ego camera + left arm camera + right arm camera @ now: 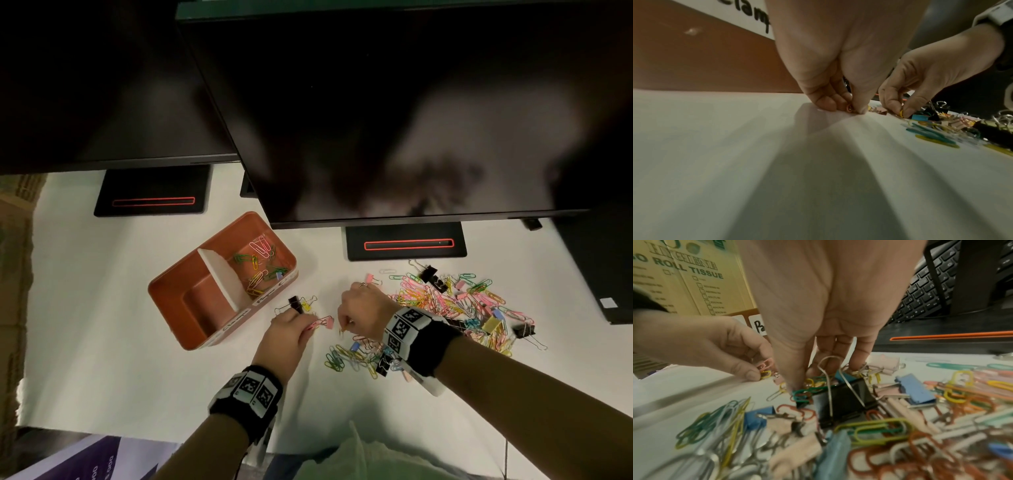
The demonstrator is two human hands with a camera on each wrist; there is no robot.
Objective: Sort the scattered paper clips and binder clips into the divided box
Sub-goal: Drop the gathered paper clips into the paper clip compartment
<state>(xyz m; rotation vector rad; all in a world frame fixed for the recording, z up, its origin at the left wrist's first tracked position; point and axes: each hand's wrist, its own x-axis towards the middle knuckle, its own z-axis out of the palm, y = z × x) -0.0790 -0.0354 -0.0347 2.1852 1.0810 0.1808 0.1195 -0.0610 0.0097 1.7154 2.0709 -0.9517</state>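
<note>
On a white desk [102,342], the left hand [282,337] pinches a pink paper clip [320,323]; the right hand [363,308] pinches a yellow clip [901,113] beside the heap. Next, probably, both go into the orange divided box's [178,277] far compartment.

White table [102,342] with orange divided box [171,291], scattered clip pile [455,308], two monitor stands [152,192].

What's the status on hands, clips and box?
Left hand pinching pink clips; right hand pinching a yellow clip. Box: paper clips in far section, near section bare. Pile unsorted.
</note>
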